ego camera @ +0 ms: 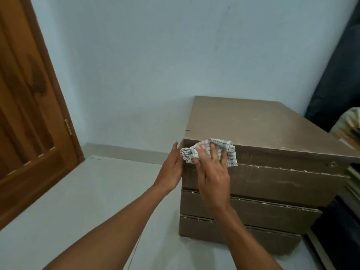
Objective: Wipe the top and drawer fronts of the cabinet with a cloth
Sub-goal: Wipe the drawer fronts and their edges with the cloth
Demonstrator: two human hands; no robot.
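the cloth (211, 152), a checked rag partly bunched, lies against the top drawer front (282, 155) of the cabinet (251, 233), right at that front's left end and just under the front edge of the top (253, 121); the right hand (213, 173) presses it there, its grip spread, fingers fairly straight and fanned over the fabric rather than pinching it, with the bunched end poking out to the left past the fingers; the left hand (172, 168) is laid flat against the cabinet's left side just round the corner, its grip also spread and holding nothing, likely steadying the cabinet.

what matters for the next stroke: the drawer front's long axis runs away to the right from the cloth, and nearly all of the unwiped length lies on that side; so the sweep probably has to go rightward along the front, led by the right hand, which is the nearer one and already on the cloth; the lower drawer fronts (263, 215) sit below the wrist, and the top lies just above the fingertips; pale specks show along the front edges and on the top.
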